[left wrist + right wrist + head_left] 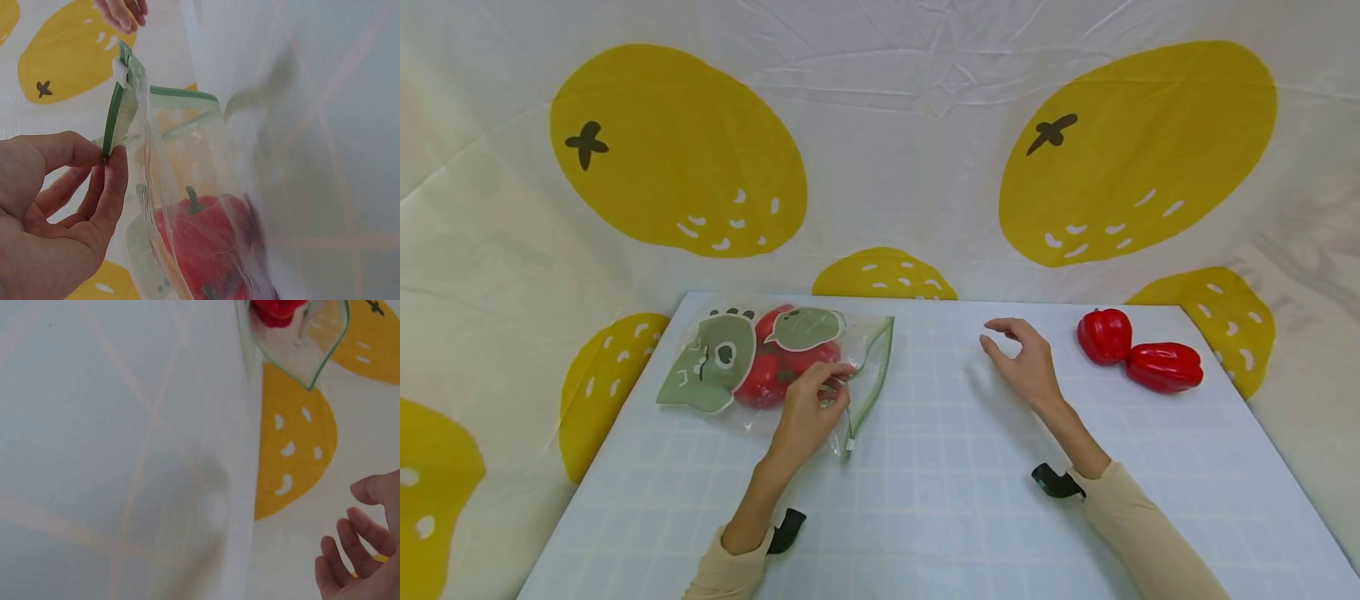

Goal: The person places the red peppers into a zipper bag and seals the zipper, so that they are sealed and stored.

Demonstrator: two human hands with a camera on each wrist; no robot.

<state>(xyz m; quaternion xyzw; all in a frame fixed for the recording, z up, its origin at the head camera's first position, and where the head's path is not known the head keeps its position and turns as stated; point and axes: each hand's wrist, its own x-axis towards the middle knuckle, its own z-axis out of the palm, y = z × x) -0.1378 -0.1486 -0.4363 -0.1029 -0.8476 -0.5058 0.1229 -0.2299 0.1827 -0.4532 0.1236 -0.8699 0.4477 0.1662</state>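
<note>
On the left of the table lies a clear zip bag (863, 398) with a green dinosaur print and a green zip edge. Several red peppers (763, 383) show through its plastic; in the left wrist view one red pepper (206, 237) has a green stem. My left hand (811, 410) pinches the bag's green zip edge (112, 122) between thumb and fingers, lifting that side so the mouth gapes. A white slider (120, 73) sits at one end of the edge. My right hand (1026, 367) hovers over the table, fingers relaxed and apart, touching nothing.
Two red peppers, one upright (1105, 336) and one on its side (1164, 367), lie touching at the table's back right. The table (940, 500) has a pale checked cover. Behind it hangs a cloth (895, 167) printed with yellow fruit.
</note>
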